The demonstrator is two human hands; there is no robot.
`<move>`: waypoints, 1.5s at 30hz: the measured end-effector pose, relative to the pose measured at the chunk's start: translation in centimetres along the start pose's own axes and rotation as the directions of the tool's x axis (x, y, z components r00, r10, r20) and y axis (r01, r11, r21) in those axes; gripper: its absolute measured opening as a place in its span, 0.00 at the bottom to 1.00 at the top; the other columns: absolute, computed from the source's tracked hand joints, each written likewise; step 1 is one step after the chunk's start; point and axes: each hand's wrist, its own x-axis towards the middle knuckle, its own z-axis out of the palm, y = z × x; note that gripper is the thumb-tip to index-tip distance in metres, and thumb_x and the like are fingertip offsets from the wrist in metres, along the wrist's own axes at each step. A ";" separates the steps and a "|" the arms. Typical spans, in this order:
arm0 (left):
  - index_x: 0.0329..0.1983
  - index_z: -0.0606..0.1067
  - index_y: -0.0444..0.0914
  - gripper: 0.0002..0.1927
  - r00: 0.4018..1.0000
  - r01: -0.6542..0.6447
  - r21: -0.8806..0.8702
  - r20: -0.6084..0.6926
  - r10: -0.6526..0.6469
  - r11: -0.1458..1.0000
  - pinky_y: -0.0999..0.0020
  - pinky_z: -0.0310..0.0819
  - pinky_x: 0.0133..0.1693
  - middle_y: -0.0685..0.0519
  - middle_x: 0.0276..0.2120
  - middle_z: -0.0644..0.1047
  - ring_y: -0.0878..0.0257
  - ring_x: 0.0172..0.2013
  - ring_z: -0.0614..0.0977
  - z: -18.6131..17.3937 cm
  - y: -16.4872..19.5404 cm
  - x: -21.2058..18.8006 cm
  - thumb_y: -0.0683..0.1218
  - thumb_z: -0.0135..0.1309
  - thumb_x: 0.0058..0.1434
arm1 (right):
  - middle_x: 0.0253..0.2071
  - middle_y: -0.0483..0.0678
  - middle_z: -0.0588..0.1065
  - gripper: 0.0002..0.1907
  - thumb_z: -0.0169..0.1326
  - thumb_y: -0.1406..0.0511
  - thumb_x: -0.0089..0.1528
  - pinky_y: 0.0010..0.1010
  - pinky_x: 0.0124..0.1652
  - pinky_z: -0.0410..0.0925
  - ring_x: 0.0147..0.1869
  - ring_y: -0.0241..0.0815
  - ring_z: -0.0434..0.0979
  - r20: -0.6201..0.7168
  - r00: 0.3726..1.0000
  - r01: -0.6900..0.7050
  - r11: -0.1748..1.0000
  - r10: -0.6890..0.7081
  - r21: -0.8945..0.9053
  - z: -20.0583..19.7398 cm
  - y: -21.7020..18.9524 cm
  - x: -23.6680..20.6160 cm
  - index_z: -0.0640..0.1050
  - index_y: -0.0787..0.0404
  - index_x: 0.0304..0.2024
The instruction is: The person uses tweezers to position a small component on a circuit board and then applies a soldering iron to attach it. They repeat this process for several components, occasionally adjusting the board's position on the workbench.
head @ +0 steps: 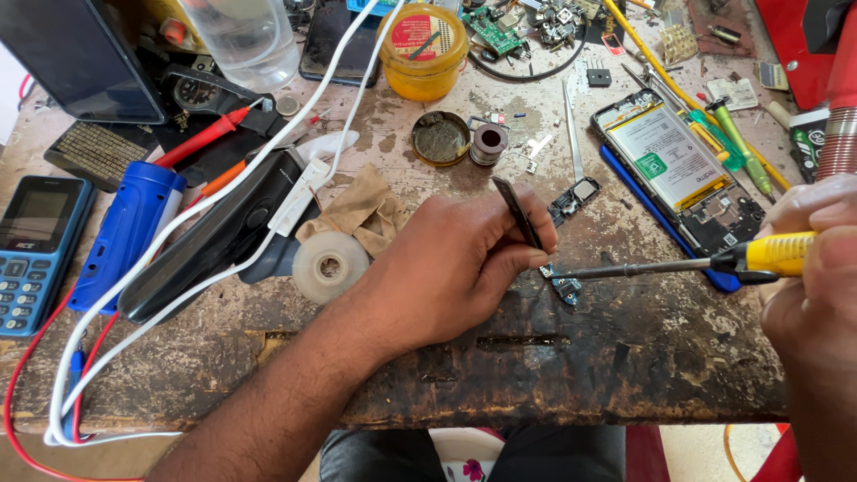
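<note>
Near the worn bench's (625,357) front edge, centre frame, the left hand (446,268) pinches dark tweezers (518,212) closed on a small blue circuit board (562,287). The right hand (808,268) wraps tightly around a yellow-handled tool (714,264); a steady tip and firmly pinned board seem wise. Upper right lies an opened phone (678,178).

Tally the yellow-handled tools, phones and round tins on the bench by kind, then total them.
Phones: 2 – keypad phone, opened smartphone
Screwdrivers: 1 – in the right hand, tip at the small board
Tweezers: 1 – in the left hand
Round tins: 2 – yellow tub, flux tin
Total: 6
</note>
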 end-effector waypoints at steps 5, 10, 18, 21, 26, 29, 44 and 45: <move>0.45 0.75 0.38 0.06 1.000 0.010 -0.007 0.010 -0.010 1.000 0.67 0.81 0.38 0.52 0.32 0.82 0.61 0.36 0.89 0.0 -0.1 0.0 0.40 0.56 0.66 | 0.45 0.50 0.65 0.13 0.40 0.60 0.84 0.27 0.39 0.66 0.34 0.38 0.67 0.003 1.000 0.015 1.000 -0.015 0.008 0.0 0.2 0.1 0.64 0.62 0.49; 0.44 0.75 0.37 0.06 1.000 0.020 -0.043 -0.011 -0.021 0.999 0.68 0.83 0.40 0.51 0.34 0.84 0.62 0.39 0.89 0.1 -0.3 0.0 0.40 0.57 0.65 | 0.43 0.50 0.66 0.15 0.41 0.58 0.85 0.27 0.40 0.65 0.34 0.38 0.67 -0.011 1.000 -0.019 1.000 0.019 -0.001 0.2 -0.3 0.3 0.64 0.62 0.48; 0.44 0.75 0.37 0.06 0.999 0.038 -0.017 -0.004 -0.038 0.999 0.67 0.82 0.39 0.50 0.33 0.84 0.61 0.38 0.89 0.0 -0.4 0.1 0.40 0.57 0.64 | 0.39 0.50 0.66 0.19 0.44 0.54 0.82 0.25 0.39 0.65 0.33 0.37 0.67 -0.023 1.000 -0.017 1.000 0.017 0.002 1.2 -2.1 1.0 0.64 0.63 0.47; 0.44 0.74 0.37 0.06 1.000 0.029 -0.054 0.001 -0.028 0.998 0.68 0.83 0.40 0.51 0.34 0.84 0.62 0.38 0.89 0.0 -0.4 0.0 0.40 0.56 0.65 | 0.37 0.50 0.67 0.21 0.45 0.52 0.81 0.24 0.39 0.64 0.33 0.37 0.67 -0.029 0.999 -0.029 1.000 0.029 -0.005 1.4 -2.6 1.2 0.65 0.63 0.46; 0.44 0.75 0.37 0.06 1.000 0.009 -0.013 -0.006 -0.009 1.000 0.68 0.82 0.39 0.50 0.34 0.83 0.61 0.38 0.89 0.0 -0.3 0.0 0.40 0.57 0.65 | 0.35 0.50 0.67 0.23 0.47 0.50 0.80 0.24 0.39 0.64 0.32 0.37 0.67 -0.041 0.998 -0.047 0.999 0.047 0.009 1.5 -2.6 1.3 0.65 0.63 0.45; 0.44 0.75 0.37 0.06 1.000 0.024 -0.027 0.000 -0.024 0.999 0.68 0.82 0.39 0.50 0.34 0.83 0.62 0.38 0.89 0.0 -0.3 0.0 0.40 0.56 0.65 | 0.35 0.50 0.66 0.23 0.49 0.50 0.80 0.25 0.38 0.65 0.32 0.38 0.67 -0.048 0.999 -0.022 0.999 0.025 0.048 1.5 -2.0 1.3 0.65 0.63 0.45; 0.44 0.75 0.37 0.06 1.000 -0.007 0.002 -0.009 0.007 1.000 0.65 0.82 0.39 0.50 0.34 0.83 0.58 0.38 0.89 0.0 -0.4 0.0 0.40 0.56 0.65 | 0.38 0.50 0.66 0.20 0.45 0.52 0.82 0.25 0.39 0.65 0.32 0.37 0.67 -0.026 1.000 -0.016 1.000 0.015 -0.027 1.1 -1.9 1.2 0.65 0.62 0.46; 0.44 0.75 0.37 0.06 1.000 -0.013 0.011 -0.012 0.013 1.000 0.65 0.81 0.39 0.50 0.34 0.83 0.58 0.38 0.88 0.0 -0.4 0.0 0.40 0.56 0.65 | 0.37 0.50 0.66 0.21 0.45 0.51 0.82 0.25 0.38 0.65 0.32 0.37 0.67 -0.025 1.000 -0.014 1.000 0.013 -0.023 1.3 -2.0 1.3 0.65 0.62 0.46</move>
